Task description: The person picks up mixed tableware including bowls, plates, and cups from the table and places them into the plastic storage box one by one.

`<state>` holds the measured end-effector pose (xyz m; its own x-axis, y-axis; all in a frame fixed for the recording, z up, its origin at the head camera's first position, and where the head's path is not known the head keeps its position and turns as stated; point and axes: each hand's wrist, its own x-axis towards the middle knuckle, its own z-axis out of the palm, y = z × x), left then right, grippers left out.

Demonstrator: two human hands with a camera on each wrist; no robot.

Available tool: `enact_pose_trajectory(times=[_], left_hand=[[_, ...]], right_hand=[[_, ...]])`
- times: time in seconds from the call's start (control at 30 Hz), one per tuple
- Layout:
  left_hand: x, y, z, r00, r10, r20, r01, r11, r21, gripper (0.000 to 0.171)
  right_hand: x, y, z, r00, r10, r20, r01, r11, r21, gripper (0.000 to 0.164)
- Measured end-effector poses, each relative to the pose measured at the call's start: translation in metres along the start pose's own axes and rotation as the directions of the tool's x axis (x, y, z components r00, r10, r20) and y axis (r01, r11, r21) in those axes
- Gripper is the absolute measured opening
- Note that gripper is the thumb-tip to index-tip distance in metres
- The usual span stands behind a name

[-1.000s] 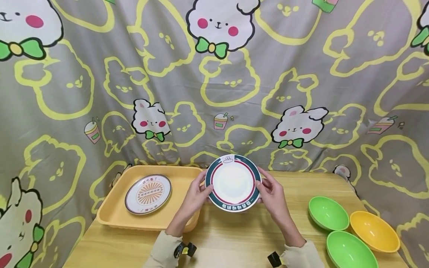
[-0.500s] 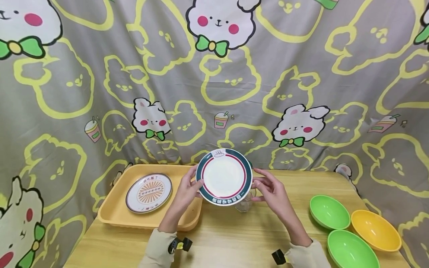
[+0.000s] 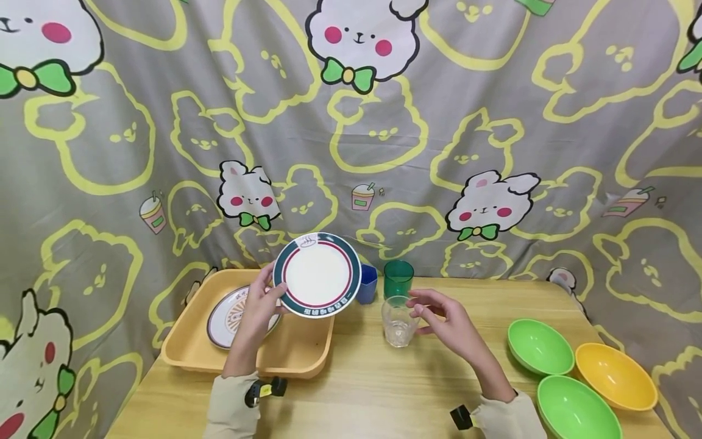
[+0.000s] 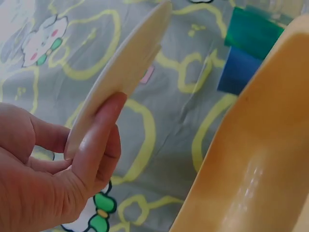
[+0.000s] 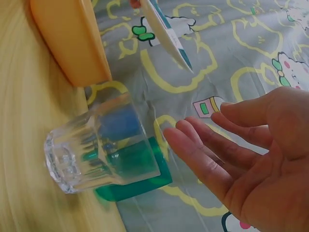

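My left hand (image 3: 256, 314) pinches the left rim of a white plate (image 3: 317, 275) with a dark green border and a red ring. Tilted up, this plate hangs over the right part of the yellow tray (image 3: 307, 360). In the left wrist view the plate (image 4: 120, 72) is seen edge-on between thumb and fingers. My right hand (image 3: 446, 323) holds nothing, its fingers loosely bent beside a clear glass (image 3: 399, 326). The right wrist view shows the glass (image 5: 104, 145) just past the fingertips. Inside the tray lies another white plate (image 3: 222, 320) with an orange sunburst, partly hidden by my left hand.
Behind the clear glass stand a green cup (image 3: 398, 277) and a blue cup (image 3: 367, 285). Two green bowls (image 3: 540, 346) and an orange bowl (image 3: 615, 376) sit at the table's right side. A patterned curtain (image 3: 351, 140) hangs along the back edge of the wooden table (image 3: 384, 396).
My right hand has let go of the green-rimmed plate, and my left hand has carried it left over the tray. The clear glass and the two cups behind it have come into view.
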<state>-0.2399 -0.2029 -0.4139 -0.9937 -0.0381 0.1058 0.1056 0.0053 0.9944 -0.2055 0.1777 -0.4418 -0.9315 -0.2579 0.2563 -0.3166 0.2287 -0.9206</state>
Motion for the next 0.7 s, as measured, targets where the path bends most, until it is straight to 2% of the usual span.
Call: enact_pose_trajectory(times=[0.2,0.43,0.53,0.7], left_hand=[[0.001,-0.003,-0.018,0.998,-0.035,-0.044,0.039,0.994,0.097,0.053],[-0.001,-0.008,-0.036,0.995,-0.056,-0.088,0.070,0.984,0.162,0.054],[-0.002,-0.008,-0.047,0.994,-0.051,-0.099,0.070,0.976,0.208,0.053],[-0.005,-0.008,-0.069,0.992,-0.051,-0.113,0.081,0.958,0.277,0.053]], right_hand=[[-0.005,0.004,-0.004,1.000,0.013,-0.012,-0.014,0.999,-0.029,0.030],[-0.013,0.008,-0.014,0.999,-0.003,-0.042,-0.003,0.991,-0.136,0.027],[-0.016,0.010,-0.019,0.998,-0.036,-0.044,0.025,0.974,-0.224,0.027],[-0.021,0.013,-0.027,0.996,-0.073,-0.043,0.052,0.927,-0.371,0.025]])
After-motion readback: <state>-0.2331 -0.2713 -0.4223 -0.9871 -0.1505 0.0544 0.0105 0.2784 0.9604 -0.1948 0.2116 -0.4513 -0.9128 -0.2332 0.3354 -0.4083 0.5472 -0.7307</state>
